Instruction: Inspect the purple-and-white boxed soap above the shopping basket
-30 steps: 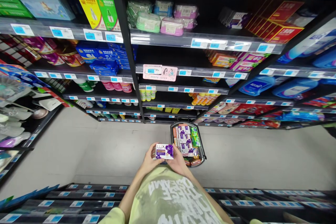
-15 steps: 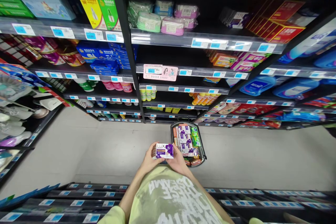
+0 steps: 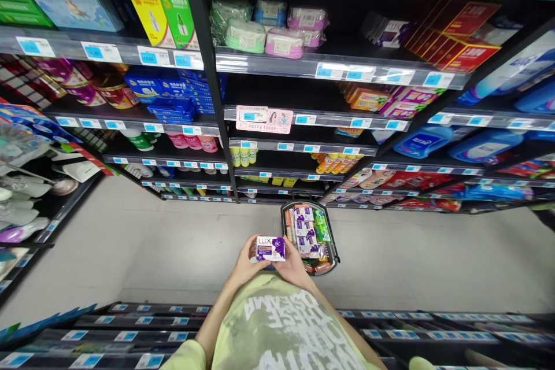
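Note:
A white and purple LUX soap box [image 3: 271, 249] is held level in front of my body, its printed face turned up. My left hand [image 3: 248, 261] grips its left end, and my right hand [image 3: 293, 263] grips its right end, fingers closed on both sides. Just right of my hands, a black shopping basket [image 3: 336, 254] stands on the floor. Inside it lie several purple and white soap packs [image 3: 304, 230], green packs [image 3: 321, 225] and orange packs along the edges.
In front rises a shelf rack [image 3: 277, 63] with wrapped soaps [image 3: 284, 42], red boxes [image 3: 472, 40] and orange packs [image 3: 368, 97]. Blue detergent bottles [image 3: 425, 140] are at right. Hanging utensils [image 3: 26, 196] stand at left. Another rack [image 3: 143, 321] is close behind me. Grey floor [image 3: 182, 243] lies between.
Almost nothing differs. Both hands still hold the soap box in the same place; the whole view has shifted very slightly.

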### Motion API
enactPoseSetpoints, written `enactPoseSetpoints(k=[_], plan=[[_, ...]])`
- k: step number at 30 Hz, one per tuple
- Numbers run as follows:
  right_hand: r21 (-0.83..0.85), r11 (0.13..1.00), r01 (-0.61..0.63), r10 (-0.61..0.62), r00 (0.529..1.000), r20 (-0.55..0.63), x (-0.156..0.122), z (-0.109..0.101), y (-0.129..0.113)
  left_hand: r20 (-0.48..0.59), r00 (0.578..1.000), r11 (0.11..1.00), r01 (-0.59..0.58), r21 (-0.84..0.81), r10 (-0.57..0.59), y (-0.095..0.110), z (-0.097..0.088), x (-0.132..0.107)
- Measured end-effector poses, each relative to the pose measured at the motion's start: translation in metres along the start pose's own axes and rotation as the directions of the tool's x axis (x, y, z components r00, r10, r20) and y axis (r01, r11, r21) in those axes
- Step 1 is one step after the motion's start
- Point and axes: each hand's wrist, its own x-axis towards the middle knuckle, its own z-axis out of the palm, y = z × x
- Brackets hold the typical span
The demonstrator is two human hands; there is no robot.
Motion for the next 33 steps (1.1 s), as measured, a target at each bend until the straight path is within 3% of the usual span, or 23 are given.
enactPoseSetpoints(k=[33], plan=[[0.000,1.000,-0.001,0.001,1.000,-0.029,-0.0017,0.0019,-0.0007,0.001,1.000,1.000,0.009,0.022,-0.009,0.0050,0.0006,-0.0015]])
